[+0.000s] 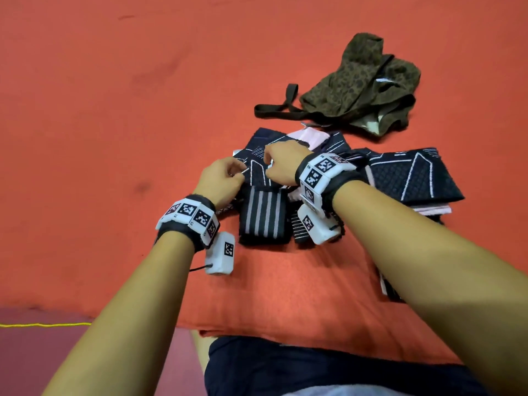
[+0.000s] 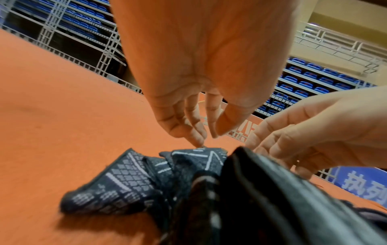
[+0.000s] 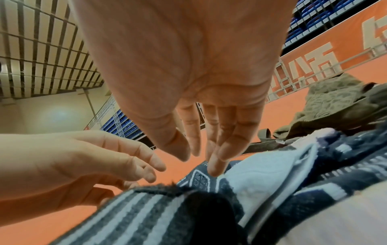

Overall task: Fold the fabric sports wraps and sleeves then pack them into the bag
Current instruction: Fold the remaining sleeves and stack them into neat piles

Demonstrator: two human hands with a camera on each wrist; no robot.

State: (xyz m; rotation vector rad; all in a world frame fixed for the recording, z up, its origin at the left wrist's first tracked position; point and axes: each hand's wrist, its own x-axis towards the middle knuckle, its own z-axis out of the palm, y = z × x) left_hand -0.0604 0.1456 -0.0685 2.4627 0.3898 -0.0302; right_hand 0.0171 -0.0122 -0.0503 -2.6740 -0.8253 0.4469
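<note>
Sleeves and wraps lie heaped on the orange mat (image 1: 114, 110) just in front of me, and the one I am working is the dark patterned sleeve (image 1: 258, 174) at the near-left of the heap. My left hand (image 1: 220, 181) hangs over its left edge with fingers extended; one fingertip looks to be touching the fabric, gripping nothing. My right hand (image 1: 281, 164) sits just beside it, fingers relaxed and pointing down, one fingertip on the cloth, also holding nothing. Neither hand has a real purchase, so I judge any pull now could slide the knit instead of creasing it. A striped wrap (image 1: 264, 217) lies against the sleeve's near edge; dragging the sleeve may tug that wrap askew. The camouflage bag (image 1: 363, 90) sits collapsed well beyond the heap, mouth not plainly open, so packing one-handed could bunch things at its rim.
</note>
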